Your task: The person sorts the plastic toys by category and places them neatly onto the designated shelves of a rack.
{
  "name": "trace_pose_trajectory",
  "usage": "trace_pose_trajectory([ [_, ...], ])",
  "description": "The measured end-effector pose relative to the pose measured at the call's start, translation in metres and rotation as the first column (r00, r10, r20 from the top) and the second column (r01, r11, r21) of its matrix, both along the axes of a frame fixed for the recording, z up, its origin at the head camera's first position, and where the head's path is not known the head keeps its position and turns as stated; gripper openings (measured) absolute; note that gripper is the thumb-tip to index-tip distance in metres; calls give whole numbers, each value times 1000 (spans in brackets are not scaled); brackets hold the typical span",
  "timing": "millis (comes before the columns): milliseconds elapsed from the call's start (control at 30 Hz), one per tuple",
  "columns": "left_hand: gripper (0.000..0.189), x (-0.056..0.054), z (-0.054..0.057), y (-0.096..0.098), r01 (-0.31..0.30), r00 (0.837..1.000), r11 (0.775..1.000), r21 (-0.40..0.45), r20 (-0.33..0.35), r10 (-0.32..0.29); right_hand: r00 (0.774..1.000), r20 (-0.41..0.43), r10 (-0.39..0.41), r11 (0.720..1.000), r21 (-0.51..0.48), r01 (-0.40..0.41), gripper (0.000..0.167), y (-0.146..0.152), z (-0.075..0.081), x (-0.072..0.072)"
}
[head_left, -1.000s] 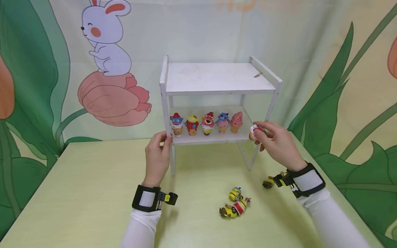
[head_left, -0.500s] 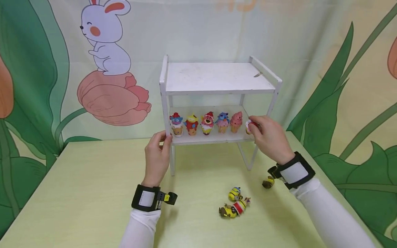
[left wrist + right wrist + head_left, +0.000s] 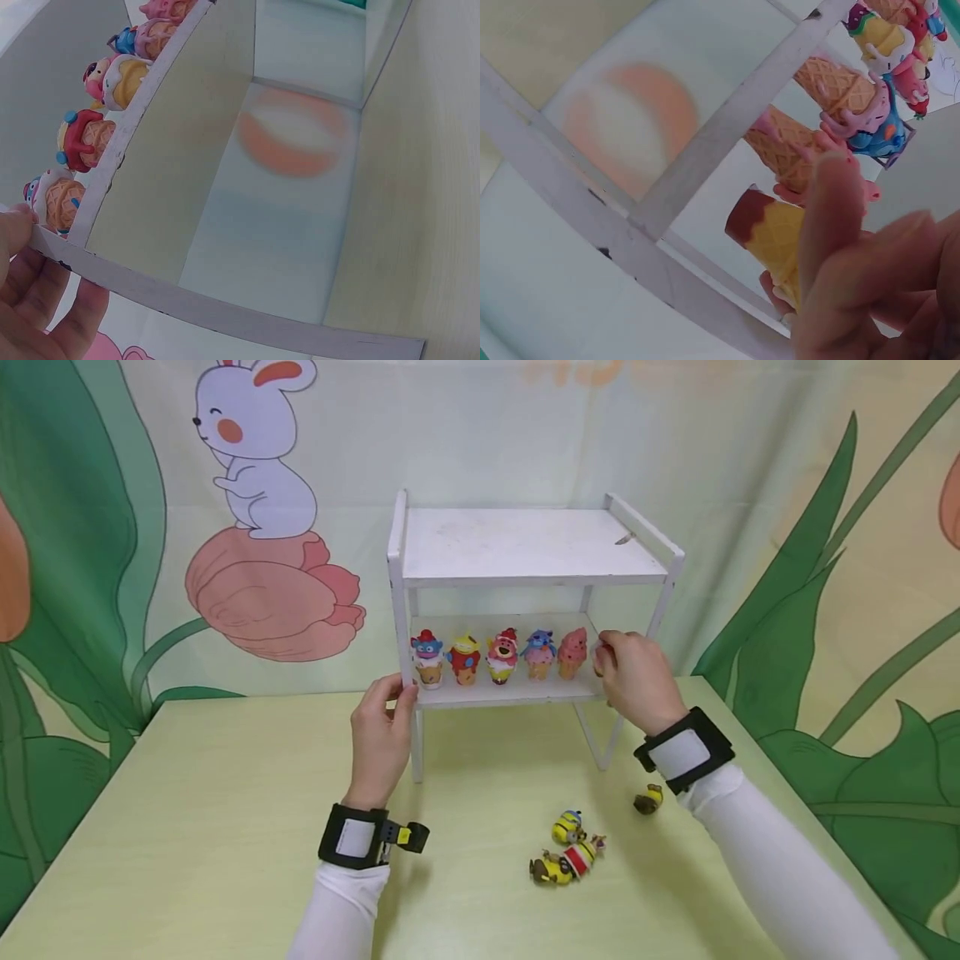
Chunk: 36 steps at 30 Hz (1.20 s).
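A small white two-tier shelf (image 3: 532,545) stands on the table, and my left hand (image 3: 381,735) grips its front left post. In the left wrist view, fingers and thumb sit on either side of that post. At the right end of the lower board my right hand (image 3: 639,681) pinches an ice-cream-cone figurine (image 3: 774,234), yellow with a brown base. Its upper part is hidden behind my fingers. To its left, several cone figurines stand upright in a row; the nearest is a pink one (image 3: 572,653), and a blue-faced one (image 3: 429,658) is at the far left.
Yellow minion figurines lie on the table in front of the shelf: one with a blue top (image 3: 567,827), one in red and white (image 3: 579,860), and another (image 3: 648,799) below my right wrist. A printed cloth backdrop (image 3: 510,435) hangs behind.
My right hand has moved left and slightly up with the cone figurine, from outside the shelf's right post to the lower board beside the pink cone. My left hand has stayed put.
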<state>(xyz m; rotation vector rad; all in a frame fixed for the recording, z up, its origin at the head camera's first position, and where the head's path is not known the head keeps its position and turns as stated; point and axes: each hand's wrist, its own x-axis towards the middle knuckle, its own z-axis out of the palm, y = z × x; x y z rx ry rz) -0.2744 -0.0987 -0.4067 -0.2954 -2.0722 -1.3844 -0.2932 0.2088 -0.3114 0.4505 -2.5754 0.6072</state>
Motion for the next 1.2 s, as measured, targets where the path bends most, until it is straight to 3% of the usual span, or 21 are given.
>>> trace_pose_trajectory([
  [367,26,0,1,0,5,1000,1000,10,2,-5,994,32,-106,994,10,106,22,-7,-4,-14],
  [833,27,0,0,-1,9,1000,1000,9,-10,-9,985,125,-123,992,38,119,23,-11,-2,-20],
  [1200,27,-1,0,-1,1,1000,1000,-2,-10,-1,964,239,-117,993,40,111,21,-12,2,-20],
])
